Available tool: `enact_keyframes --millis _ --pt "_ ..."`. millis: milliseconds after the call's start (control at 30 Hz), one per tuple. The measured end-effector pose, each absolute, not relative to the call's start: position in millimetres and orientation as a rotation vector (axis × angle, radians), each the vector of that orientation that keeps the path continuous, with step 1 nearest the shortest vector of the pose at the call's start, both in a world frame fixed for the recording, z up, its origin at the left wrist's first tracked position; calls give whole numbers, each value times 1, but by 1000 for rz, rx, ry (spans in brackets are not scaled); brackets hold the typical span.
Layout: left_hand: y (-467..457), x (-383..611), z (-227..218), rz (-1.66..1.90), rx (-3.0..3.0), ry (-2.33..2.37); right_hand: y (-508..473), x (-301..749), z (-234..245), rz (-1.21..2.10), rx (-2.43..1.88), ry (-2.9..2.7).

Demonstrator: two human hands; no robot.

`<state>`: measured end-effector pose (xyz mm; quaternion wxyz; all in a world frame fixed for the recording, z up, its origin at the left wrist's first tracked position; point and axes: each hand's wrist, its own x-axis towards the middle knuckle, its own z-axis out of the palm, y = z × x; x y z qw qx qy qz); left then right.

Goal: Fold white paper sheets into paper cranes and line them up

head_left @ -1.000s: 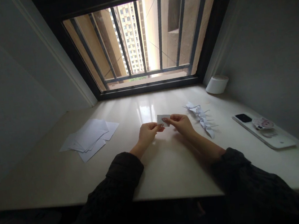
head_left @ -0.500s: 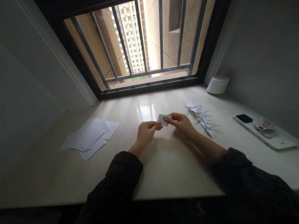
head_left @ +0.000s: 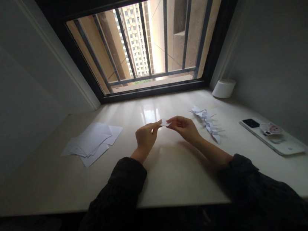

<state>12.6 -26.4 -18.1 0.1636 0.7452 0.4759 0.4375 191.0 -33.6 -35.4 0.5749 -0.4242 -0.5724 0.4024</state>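
Both of my hands are raised a little above the pale desk (head_left: 172, 173) and pinch one small folded piece of white paper (head_left: 165, 122) between them. My left hand (head_left: 144, 137) grips its left end with thumb and fingers closed. At the right end, my right hand (head_left: 185, 127) pinches the paper with the fingertips. The paper lies nearly edge-on to the camera, so little of its face shows. Dark sleeves cover both forearms.
A loose pile of white sheets (head_left: 92, 141) lies at the left of the desk. Several folded paper cranes (head_left: 207, 122) sit just right of my right hand. A phone with a round sticker (head_left: 271, 134) lies at the far right, a white cylinder (head_left: 223, 87) near the barred window.
The folded paper has tipped from facing the camera to nearly flat, edge-on. Both hands have risen slightly and turned with it, keeping their pinch.
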Motion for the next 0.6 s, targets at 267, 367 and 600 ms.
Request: enact_keyframes --millis 267,367,600 --pt "-27 16 -14 1334 1919 1169 -35 194 -32 906 -949 -1331" --pt "-25 16 -14 1343 1859 1063 -37 193 -28 908 -964 -1335" --pt "-26 17 -14 1404 1736 1046 -38 190 -28 929 -943 -1325"
